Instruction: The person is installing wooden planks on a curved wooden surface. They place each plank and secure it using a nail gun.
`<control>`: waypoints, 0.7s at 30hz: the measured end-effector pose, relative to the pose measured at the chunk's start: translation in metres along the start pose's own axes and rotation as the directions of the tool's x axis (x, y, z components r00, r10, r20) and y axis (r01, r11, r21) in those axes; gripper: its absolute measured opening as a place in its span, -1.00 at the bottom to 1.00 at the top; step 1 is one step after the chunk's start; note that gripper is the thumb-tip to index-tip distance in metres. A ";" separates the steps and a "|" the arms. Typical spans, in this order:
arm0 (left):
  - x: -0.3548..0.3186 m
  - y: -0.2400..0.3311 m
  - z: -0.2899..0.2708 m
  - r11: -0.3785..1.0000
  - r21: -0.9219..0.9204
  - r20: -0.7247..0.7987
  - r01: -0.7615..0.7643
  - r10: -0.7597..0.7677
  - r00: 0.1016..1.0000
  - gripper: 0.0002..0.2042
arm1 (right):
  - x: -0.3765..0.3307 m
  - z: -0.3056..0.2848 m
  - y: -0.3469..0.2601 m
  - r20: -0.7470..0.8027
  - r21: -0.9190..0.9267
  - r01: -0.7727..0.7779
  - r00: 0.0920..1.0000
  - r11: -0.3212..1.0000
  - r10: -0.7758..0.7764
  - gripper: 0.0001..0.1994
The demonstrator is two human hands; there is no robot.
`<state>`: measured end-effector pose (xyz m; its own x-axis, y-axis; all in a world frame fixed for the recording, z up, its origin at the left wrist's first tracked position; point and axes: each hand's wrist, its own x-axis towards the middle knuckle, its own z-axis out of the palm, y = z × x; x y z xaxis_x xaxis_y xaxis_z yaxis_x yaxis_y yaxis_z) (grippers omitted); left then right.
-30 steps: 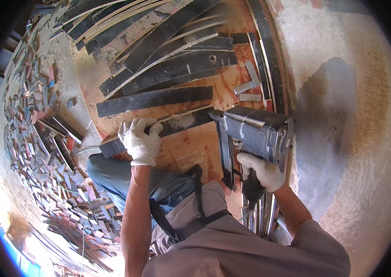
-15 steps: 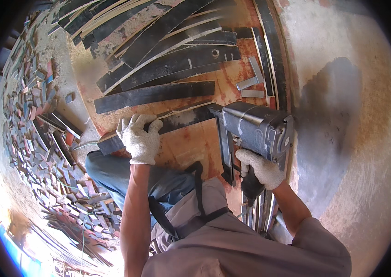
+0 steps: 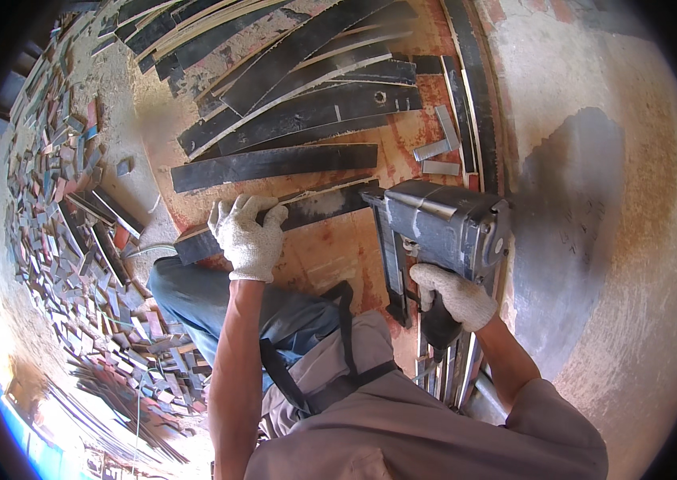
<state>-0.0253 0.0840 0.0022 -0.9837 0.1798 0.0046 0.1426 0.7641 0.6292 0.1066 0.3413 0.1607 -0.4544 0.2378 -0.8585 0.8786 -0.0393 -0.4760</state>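
My gloved left hand (image 3: 250, 238) is curled over a black-faced wood strip (image 3: 326, 206), pressing it against the reddish-brown board (image 3: 330, 250). The strip runs from my knee toward the right, with a rough pale edge along its far side. In my gloved right hand (image 3: 455, 297) is the grip of a black nail gun (image 3: 440, 200), the fingers wrapped round it. The gun's nose end stands at the strip's right end; whether they touch I cannot tell. Beyond my left hand lies another black strip (image 3: 274, 166), apart from the held one.
More dark strips (image 3: 314, 112) lie overlapped at the far side. Silver fastener strips (image 3: 437, 150) rest on the board, right of them. Long strips (image 3: 478, 104) line the board's right edge. Many small wood offcuts (image 3: 74, 232) cover the ground at left. A concrete surface (image 3: 626, 280) spreads at right.
The view has shifted slightly, so the strips and board sit a little farther right. Both hands keep their hold, and the nail gun stays at the strip's right end.
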 end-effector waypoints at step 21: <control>-0.002 0.003 -0.001 0.999 -0.027 0.029 0.038 -0.037 0.999 -0.89 | 0.010 0.031 -0.013 0.045 0.028 0.024 0.999 0.999 -0.025 -0.86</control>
<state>-0.0236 0.0850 0.0048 -0.9847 0.1691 -0.0412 0.1022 0.7533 0.6497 0.0859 0.3138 0.1526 -0.4828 0.1946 -0.8538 0.8629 -0.0607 -0.5018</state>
